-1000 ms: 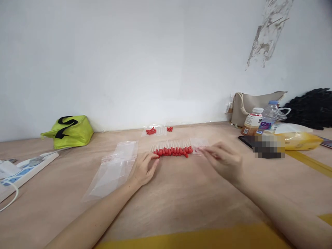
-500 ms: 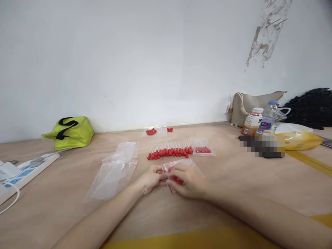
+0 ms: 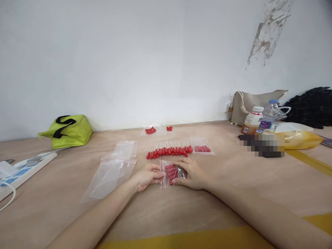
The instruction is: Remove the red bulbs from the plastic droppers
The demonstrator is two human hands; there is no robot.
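A clear zip bag with several red-tipped sticks inside lies between my hands, its zip edge toward the left. My left hand pinches that zip edge between thumb and fingers. Over the bag's other end curves my right hand, its thumb and fingers gripping the plastic beside the red tips; the far end is hidden under the palm. Just beyond, a row of loose red-tipped sticks lies with tips toward me. A filled zip bag rests at the row's right end.
Overlapping flat zip bags lie left of my left arm. Bags with red pieces sit near the wall. A green bag and power strip are at left; bottles, a yellow pack and a beige bag at right.
My right hand has slid right from the zip edge to the bag's body, uncovering the red tips. The left hand still pinches the zip edge, and the bag lies flatter.
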